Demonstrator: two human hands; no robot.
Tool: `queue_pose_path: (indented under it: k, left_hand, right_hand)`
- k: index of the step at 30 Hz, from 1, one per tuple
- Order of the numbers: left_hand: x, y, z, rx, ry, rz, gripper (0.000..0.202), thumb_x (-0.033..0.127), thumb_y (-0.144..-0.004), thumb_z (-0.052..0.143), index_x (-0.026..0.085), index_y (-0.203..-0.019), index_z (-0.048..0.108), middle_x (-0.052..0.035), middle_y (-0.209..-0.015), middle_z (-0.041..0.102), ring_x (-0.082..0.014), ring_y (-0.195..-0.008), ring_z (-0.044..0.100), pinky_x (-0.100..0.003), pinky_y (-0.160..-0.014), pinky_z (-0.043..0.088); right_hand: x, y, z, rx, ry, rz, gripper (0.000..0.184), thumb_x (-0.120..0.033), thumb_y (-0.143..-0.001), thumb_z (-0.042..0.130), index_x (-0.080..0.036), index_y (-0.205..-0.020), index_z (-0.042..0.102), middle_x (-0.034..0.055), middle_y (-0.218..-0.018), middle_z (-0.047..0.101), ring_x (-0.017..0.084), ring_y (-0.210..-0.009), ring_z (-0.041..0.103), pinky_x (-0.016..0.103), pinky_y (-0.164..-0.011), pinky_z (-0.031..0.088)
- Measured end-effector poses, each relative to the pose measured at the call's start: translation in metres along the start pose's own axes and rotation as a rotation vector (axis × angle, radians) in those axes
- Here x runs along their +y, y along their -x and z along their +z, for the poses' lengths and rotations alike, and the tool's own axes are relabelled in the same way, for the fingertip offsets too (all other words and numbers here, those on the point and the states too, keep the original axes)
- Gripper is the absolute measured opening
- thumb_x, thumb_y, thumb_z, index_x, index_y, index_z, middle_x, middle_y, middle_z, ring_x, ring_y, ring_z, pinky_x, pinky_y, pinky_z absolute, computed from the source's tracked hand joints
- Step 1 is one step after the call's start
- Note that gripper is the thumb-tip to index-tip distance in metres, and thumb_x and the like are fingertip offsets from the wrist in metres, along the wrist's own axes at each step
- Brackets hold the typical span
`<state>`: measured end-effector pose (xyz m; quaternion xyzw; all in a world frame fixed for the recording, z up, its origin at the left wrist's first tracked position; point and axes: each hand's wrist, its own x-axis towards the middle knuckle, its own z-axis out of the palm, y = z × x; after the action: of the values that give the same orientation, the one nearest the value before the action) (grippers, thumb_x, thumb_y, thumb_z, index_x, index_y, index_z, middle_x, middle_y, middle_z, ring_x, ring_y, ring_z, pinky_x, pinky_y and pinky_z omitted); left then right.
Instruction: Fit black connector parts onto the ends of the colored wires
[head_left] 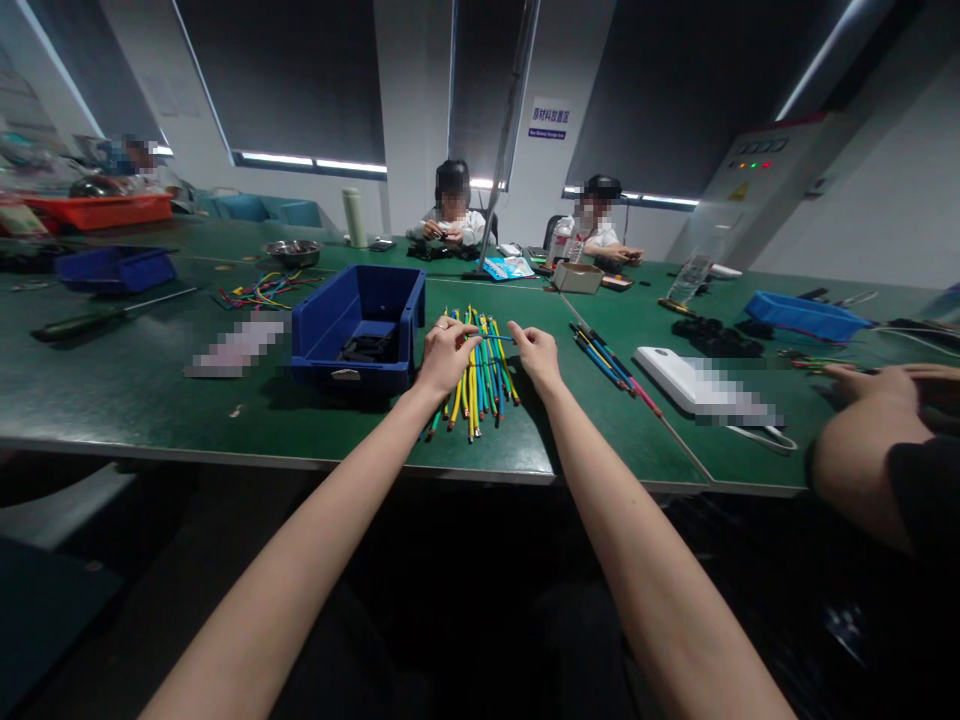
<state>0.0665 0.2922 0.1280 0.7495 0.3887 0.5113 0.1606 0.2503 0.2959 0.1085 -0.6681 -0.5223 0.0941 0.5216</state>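
Note:
A bundle of short coloured wires [480, 385], yellow, green and blue, lies on the green table [150, 390] in front of me. My left hand [445, 356] rests on the bundle's left side with fingers curled and pinched on one end of a thin blue wire [496, 337]. My right hand [534, 352] is just right of the bundle, its fingers pinched on the other end. The blue wire runs crosswise between both hands above the bundle.
A blue bin [360, 325] with dark parts stands left of the bundle. More wires [611, 365] and a white device [686, 380] lie to the right. A co-worker's arm [862, 440] rests at the right. Two people sit across the table. Other blue trays [112, 268] stand further off.

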Motion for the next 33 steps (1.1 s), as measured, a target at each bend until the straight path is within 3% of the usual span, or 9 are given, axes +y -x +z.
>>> queue_pose_path:
  k: [10,14,17,20,22,25,28,33]
  left_hand:
    - [-0.002,0.0,-0.002,0.067,-0.035,-0.064,0.014,0.021,-0.082,0.062,0.019,-0.091,0.073,-0.005,-0.088,0.062,-0.0159,-0.084,0.061,-0.031,-0.084,0.05]
    - [-0.002,0.0,-0.002,0.088,-0.044,-0.075,0.014,0.019,-0.081,0.062,0.018,-0.091,0.073,-0.0056,-0.088,0.063,-0.0169,-0.086,0.062,-0.032,-0.084,0.05]
    - [-0.003,0.0,-0.001,0.073,-0.044,-0.077,0.014,0.019,-0.081,0.062,0.019,-0.091,0.072,-0.0055,-0.089,0.063,-0.0173,-0.087,0.062,-0.032,-0.084,0.05]
    - [-0.003,0.0,0.0,0.05,-0.038,-0.065,0.013,0.018,-0.081,0.062,0.019,-0.09,0.072,-0.0054,-0.09,0.063,-0.0172,-0.087,0.062,-0.033,-0.084,0.051]
    - [-0.003,0.0,0.0,0.042,-0.048,-0.059,0.013,0.017,-0.08,0.062,0.019,-0.089,0.072,-0.0055,-0.09,0.063,-0.0171,-0.086,0.062,-0.032,-0.083,0.051]
    - [-0.003,0.0,0.0,0.034,-0.069,-0.053,0.014,0.015,-0.079,0.063,0.018,-0.089,0.071,-0.0059,-0.089,0.063,-0.0169,-0.085,0.061,-0.032,-0.083,0.051]
    - [-0.004,0.0,0.0,0.026,-0.072,-0.046,0.014,0.014,-0.078,0.063,0.017,-0.09,0.071,-0.0062,-0.09,0.063,-0.0168,-0.085,0.061,-0.032,-0.082,0.051]
    - [-0.004,0.001,0.001,-0.015,-0.061,-0.036,0.016,0.013,-0.079,0.062,0.018,-0.09,0.072,-0.0057,-0.089,0.063,-0.0166,-0.086,0.061,-0.032,-0.081,0.053]
  right_hand:
    - [-0.007,0.004,-0.001,-0.059,0.034,-0.048,0.061,-0.076,-0.074,0.045,-0.018,-0.068,0.063,-0.0007,-0.065,0.058,0.013,-0.063,0.048,0.026,-0.064,0.035]
    - [-0.012,0.011,-0.002,-0.06,0.238,-0.203,0.054,-0.071,-0.079,0.046,-0.021,-0.079,0.066,0.0033,-0.084,0.066,0.019,-0.083,0.056,0.033,-0.083,0.037]
    - [-0.015,0.015,-0.002,-0.053,0.415,-0.374,0.045,-0.063,-0.085,0.047,-0.022,-0.085,0.066,0.0057,-0.096,0.067,0.024,-0.101,0.054,0.045,-0.103,0.024]
    - [-0.016,0.016,-0.003,-0.053,0.476,-0.454,0.037,-0.053,-0.091,0.043,-0.024,-0.088,0.066,0.0053,-0.093,0.068,0.022,-0.101,0.055,0.046,-0.108,0.017]
    - [-0.016,0.016,-0.004,-0.061,0.476,-0.458,0.034,-0.049,-0.093,0.043,-0.024,-0.089,0.066,0.0047,-0.088,0.068,0.021,-0.093,0.057,0.042,-0.103,0.026]
    - [-0.018,0.016,-0.005,-0.085,0.486,-0.367,0.034,-0.051,-0.091,0.045,-0.025,-0.089,0.067,0.0046,-0.085,0.069,0.021,-0.081,0.059,0.034,-0.079,0.039]
    - [-0.021,0.02,-0.007,-0.11,0.519,-0.282,0.035,-0.054,-0.09,0.045,-0.027,-0.089,0.068,0.0043,-0.083,0.069,0.021,-0.074,0.059,0.03,-0.062,0.034]
    - [-0.025,0.024,-0.009,-0.079,0.61,-0.292,0.034,-0.05,-0.093,0.042,-0.028,-0.092,0.069,0.0053,-0.087,0.07,0.02,-0.073,0.06,0.029,-0.058,0.029]
